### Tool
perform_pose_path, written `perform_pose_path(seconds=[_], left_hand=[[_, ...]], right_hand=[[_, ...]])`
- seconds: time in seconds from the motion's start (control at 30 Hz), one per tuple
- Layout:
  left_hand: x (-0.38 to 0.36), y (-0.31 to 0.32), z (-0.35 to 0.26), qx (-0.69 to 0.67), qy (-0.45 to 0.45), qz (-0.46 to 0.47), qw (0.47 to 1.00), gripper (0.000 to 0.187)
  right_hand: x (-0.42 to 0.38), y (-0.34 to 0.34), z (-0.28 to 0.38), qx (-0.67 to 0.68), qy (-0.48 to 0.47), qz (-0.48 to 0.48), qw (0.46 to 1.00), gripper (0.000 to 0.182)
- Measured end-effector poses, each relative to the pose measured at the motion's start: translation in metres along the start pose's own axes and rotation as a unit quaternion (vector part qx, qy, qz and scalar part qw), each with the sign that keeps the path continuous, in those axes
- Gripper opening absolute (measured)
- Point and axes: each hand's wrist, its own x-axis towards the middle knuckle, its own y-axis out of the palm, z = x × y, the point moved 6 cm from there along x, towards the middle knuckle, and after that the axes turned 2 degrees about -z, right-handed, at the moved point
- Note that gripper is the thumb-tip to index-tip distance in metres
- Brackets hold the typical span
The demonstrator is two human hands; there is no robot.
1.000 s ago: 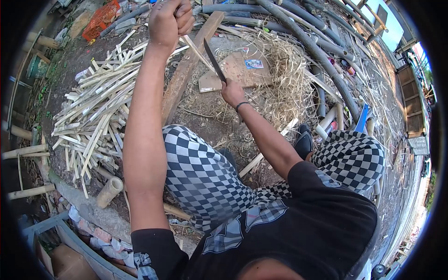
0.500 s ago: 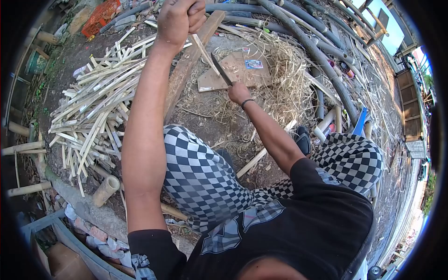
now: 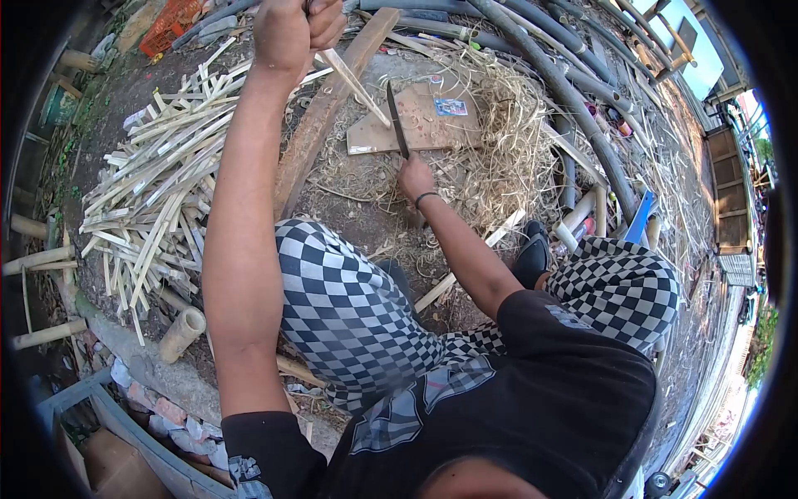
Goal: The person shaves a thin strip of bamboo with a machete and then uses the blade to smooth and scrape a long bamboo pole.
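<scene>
Now the left hand is fisted tight around the top of a pale bamboo strip, which slants down from those fingers toward the board on the ground. Below it, the right hand has its fingers wrapped around the handle of a knife, blade pointing up and away from the knuckles, its tip close beside the strip's lower end.

Risk here, as I read it: the blade works toward the strip held by the other fist, so a slip along the grain could send the edge running up toward the left fingers. A knot could also make the strip kick sideways out of that grip. The checkered knee sits just under the right wrist, so a dropped knife would fall that way. Loose shavings around the board could let it shift.

Left of the left arm lies a pile of split strips.

As for writing: a small blue-and-white label sits on the board, too small to read.
</scene>
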Motion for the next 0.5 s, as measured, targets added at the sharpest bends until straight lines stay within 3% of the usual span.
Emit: perform_pose_path(seconds=[0.13,0.2,0.33,0.4,0.43,0.5], left_hand=[[0.002,-0.001,0.005,-0.028,-0.002,0.004,1.000,0.048],[0.006,0.002,0.002,-0.052,0.002,0.033,0.998,0.049],[0.005,-0.004,0.005,-0.048,0.009,-0.002,0.999,0.047],[0.002,-0.003,0.005,-0.045,0.015,-0.008,0.999,0.047],[0.000,-0.004,0.004,-0.044,0.018,-0.029,0.998,0.047],[0.001,-0.007,0.008,-0.052,0.021,-0.069,0.996,0.048]], right_hand=[[0.018,-0.015,0.000,-0.076,-0.025,0.075,0.994,0.028],[0.017,-0.013,-0.005,-0.055,-0.020,0.090,0.994,0.029],[0.003,-0.011,-0.013,-0.005,-0.012,0.072,0.997,0.034],[-0.005,-0.025,-0.004,0.073,0.015,0.114,0.991,0.036],[-0.006,-0.039,0.009,0.079,0.016,0.108,0.991,0.036],[-0.019,-0.089,0.055,0.094,-0.060,0.008,0.994,0.032]])
